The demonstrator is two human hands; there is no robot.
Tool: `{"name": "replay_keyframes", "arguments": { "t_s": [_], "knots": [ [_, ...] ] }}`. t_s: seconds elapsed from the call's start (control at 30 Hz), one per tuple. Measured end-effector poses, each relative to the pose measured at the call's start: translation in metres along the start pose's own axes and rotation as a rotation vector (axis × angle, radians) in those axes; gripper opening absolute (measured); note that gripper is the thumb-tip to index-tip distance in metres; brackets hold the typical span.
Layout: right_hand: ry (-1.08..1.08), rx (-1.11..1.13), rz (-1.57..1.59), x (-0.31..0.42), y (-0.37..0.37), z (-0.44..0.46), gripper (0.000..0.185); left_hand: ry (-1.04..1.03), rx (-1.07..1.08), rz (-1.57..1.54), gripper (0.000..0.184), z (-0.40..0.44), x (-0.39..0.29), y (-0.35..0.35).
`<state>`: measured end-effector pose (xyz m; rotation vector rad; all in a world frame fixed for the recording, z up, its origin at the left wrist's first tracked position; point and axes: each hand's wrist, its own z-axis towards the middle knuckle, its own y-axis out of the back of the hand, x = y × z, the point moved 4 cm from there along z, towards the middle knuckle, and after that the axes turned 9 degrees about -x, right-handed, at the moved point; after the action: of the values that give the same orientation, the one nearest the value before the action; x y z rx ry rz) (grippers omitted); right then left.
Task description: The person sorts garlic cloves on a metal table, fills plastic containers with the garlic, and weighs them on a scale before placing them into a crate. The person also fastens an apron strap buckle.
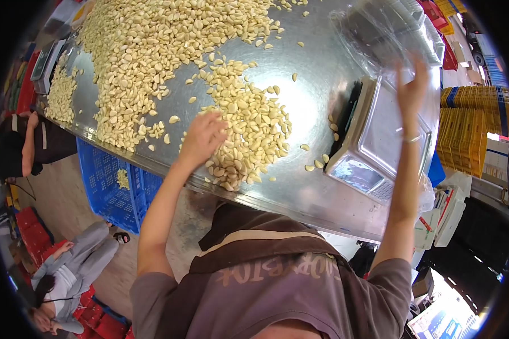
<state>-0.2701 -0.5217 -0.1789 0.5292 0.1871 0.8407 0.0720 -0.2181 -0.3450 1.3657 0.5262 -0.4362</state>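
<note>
Peeled garlic cloves lie in a small pile on the steel table in front of me. My left hand rests at the left side of this pile, fingers apart and touching the cloves. To the right stands a digital scale with a clear plastic tray on its platform. My right hand, smeared by motion, is raised over the scale's far right side with its fingers apart. Just beyond it is a stack of clear plastic trays in a thin bag.
A much larger heap of garlic cloves covers the table's far left. Blue crates stand on the floor at left. Yellow crates are stacked at right. One person stands at the table's left end; another person sits lower left.
</note>
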Motion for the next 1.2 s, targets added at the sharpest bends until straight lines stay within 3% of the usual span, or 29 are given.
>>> {"name": "replay_keyframes", "arguments": {
  "t_s": [0.1, 0.17, 0.27, 0.33, 0.4, 0.5, 0.6, 0.63, 0.73, 0.77, 0.87, 0.9, 1.0, 1.13, 1.2],
  "knots": [
    [0.106, -0.088, -0.207, -0.094, -0.003, 0.063, 0.039, 0.061, -0.239, -0.041, 0.04, 0.053, 0.038, 0.003],
    [0.021, -0.018, -0.328, -0.148, -0.019, 0.078, 0.042, 0.045, -0.334, -0.011, 0.047, 0.088, 0.055, -0.005],
    [-0.178, 0.191, -0.235, -0.202, -0.051, 0.073, 0.042, 0.074, -0.086, 0.384, 0.059, 0.116, 0.057, -0.04],
    [-0.434, 0.502, -0.092, -0.231, -0.071, 0.058, 0.042, 0.081, 0.03, 0.329, 0.059, 0.108, 0.045, -0.056],
    [-0.399, 0.513, -0.001, -0.235, -0.081, 0.041, 0.04, 0.03, 0.026, 0.26, 0.059, 0.092, 0.035, -0.066],
    [-0.307, 0.257, -0.286, -0.199, -0.061, 0.053, 0.039, -0.022, 0.163, 0.202, 0.057, 0.065, 0.007, -0.047],
    [-0.07, -0.013, -0.666, -0.185, -0.054, 0.073, 0.039, -0.054, 0.105, 0.093, 0.05, 0.063, 0.0, -0.022],
    [-0.072, -0.022, -0.734, -0.175, -0.055, 0.08, 0.038, -0.059, -0.029, 0.047, 0.043, 0.07, 0.009, -0.019],
    [-0.319, 0.495, -0.196, -0.266, -0.092, 0.067, 0.038, 0.057, -0.225, -0.125, 0.042, 0.105, 0.052, -0.018],
    [-0.32, 0.535, -0.264, -0.257, -0.09, 0.071, 0.039, 0.063, -0.296, -0.077, 0.043, 0.118, 0.06, -0.019],
    [-0.315, 0.556, -0.137, -0.248, -0.086, 0.079, 0.035, 0.016, -0.263, 0.156, 0.046, 0.159, 0.067, -0.031],
    [-0.289, 0.54, -0.02, -0.24, -0.084, 0.079, 0.03, 0.055, -0.137, 0.217, 0.05, 0.169, 0.062, -0.038],
    [-0.245, 0.582, -0.094, -0.238, -0.078, 0.08, 0.029, -0.035, -0.006, 0.28, 0.053, 0.165, 0.037, -0.071],
    [-0.329, 0.433, -0.112, -0.253, -0.075, 0.084, 0.032, -0.029, 0.207, 0.028, 0.054, 0.131, 0.004, -0.076],
    [-0.505, 0.276, -0.015, -0.267, -0.075, 0.093, 0.034, -0.076, 0.062, -0.019, 0.044, 0.123, -0.005, -0.063]
  ]
}}
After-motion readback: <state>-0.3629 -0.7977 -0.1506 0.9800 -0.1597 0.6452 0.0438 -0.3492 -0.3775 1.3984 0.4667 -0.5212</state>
